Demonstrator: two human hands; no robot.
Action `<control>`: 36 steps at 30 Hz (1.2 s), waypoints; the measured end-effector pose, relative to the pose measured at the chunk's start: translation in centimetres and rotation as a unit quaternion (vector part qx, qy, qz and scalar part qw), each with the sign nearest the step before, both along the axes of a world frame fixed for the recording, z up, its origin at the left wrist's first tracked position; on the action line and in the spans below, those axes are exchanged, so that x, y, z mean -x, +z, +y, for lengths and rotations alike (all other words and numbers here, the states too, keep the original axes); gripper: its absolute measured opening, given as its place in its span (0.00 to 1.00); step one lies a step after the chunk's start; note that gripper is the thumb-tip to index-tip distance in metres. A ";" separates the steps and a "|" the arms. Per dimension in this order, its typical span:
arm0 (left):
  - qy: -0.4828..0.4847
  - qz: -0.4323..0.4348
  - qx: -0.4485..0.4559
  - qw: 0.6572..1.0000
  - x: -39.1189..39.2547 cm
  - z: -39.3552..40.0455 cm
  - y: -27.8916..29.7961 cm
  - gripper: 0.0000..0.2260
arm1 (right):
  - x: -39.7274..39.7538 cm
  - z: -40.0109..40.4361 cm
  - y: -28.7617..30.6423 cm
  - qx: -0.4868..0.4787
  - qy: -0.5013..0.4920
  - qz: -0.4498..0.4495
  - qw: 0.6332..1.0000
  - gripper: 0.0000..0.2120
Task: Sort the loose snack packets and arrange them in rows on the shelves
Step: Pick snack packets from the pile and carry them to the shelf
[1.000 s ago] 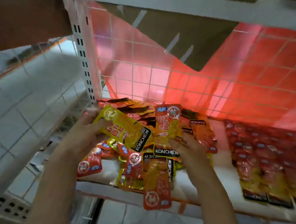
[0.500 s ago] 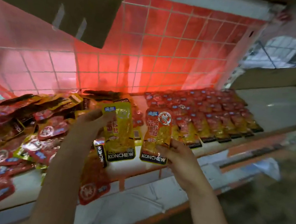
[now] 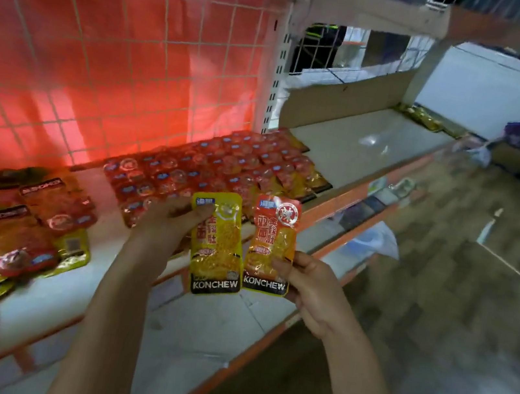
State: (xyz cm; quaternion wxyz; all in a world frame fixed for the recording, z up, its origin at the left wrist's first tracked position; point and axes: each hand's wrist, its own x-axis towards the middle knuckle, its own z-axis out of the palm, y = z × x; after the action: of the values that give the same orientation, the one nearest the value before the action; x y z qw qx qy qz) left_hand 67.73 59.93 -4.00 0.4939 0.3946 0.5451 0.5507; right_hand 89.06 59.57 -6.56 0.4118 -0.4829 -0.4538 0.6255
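Left hand (image 3: pixel 166 219): pinches one glossy yellow foil snack packet (image 3: pixel 217 244) at its upper left corner, thumb on front.
Right hand (image 3: pixel 311 293): grips one orange-red foil snack packet (image 3: pixel 272 244) at its lower right edge.
Held packets: two, upright, side by side above the shelf edge.
White metal shelf (image 3: pixel 128 244): rows of red packets (image 3: pixel 223 163) at right, too blurred to count; loose pile of red and yellow packets (image 3: pixel 8 232) at left.

Loose packets (image 3: pixel 5 245) left on shelf (image 3: pixel 112 262), rowed packets (image 3: pixel 222 167) right

Yellow packet (image 3: pixel 217 244) and red packet (image 3: pixel 272 244) (both upright): "KONCHEW".
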 end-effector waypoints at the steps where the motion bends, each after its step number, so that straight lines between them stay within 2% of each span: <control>1: -0.006 0.005 0.001 1.000 -1.7 0.7 0.1 0.03 | -1.8 0.6 -0.1 -0.002 -0.007 0.000 1.000 0.06; 8: -0.062 -0.001 0.006 0.998 -14.3 6.9 -0.2 0.04 | -14.2 5.5 -1.2 -0.001 -0.056 0.000 0.998 0.06; 12: -0.083 0.004 0.020 0.996 -19.6 10.5 -0.6 0.04 | -19.3 8.1 -2.2 0.012 -0.079 0.014 0.997 0.19; 13: -0.084 0.008 0.023 0.996 -20.8 11.5 -0.6 0.04 | -20.4 8.8 -2.5 0.015 -0.085 0.017 0.996 0.19; 16: -0.097 0.012 0.022 0.995 -24.3 14.6 -0.8 0.03 | -23.6 11.1 -3.3 0.020 -0.114 0.015 0.993 0.09; 19: -0.128 0.008 0.030 0.991 -28.1 18.8 -1.1 0.03 | -26.9 14.2 -3.7 0.016 -0.144 0.024 0.989 0.14; 23: -0.153 0.004 0.024 0.988 -33.3 25.7 -1.0 0.04 | -31.7 19.6 -3.8 0.000 -0.175 0.031 0.984 0.04; 28: -0.209 0.014 -0.005 0.978 -40.1 34.4 0.3 0.05 | -37.8 26.5 -3.1 -0.003 -0.220 0.036 0.975 0.04; 32: -0.248 0.013 -0.002 0.969 -46.3 40.7 0.4 0.06 | -42.5 30.5 -3.5 0.012 -0.273 0.049 0.961 0.21; 36: -0.273 0.009 0.017 0.962 -52.4 45.9 -0.6 0.05 | -47.8 34.2 -4.4 0.036 -0.307 0.031 0.951 0.25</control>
State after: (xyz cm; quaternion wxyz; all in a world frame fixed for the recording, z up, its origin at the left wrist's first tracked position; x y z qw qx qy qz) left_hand 120.10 105.78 -4.65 0.6274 0.5249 0.4305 0.3815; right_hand 136.86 93.75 -10.94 0.5805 -0.5934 -0.2478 0.4995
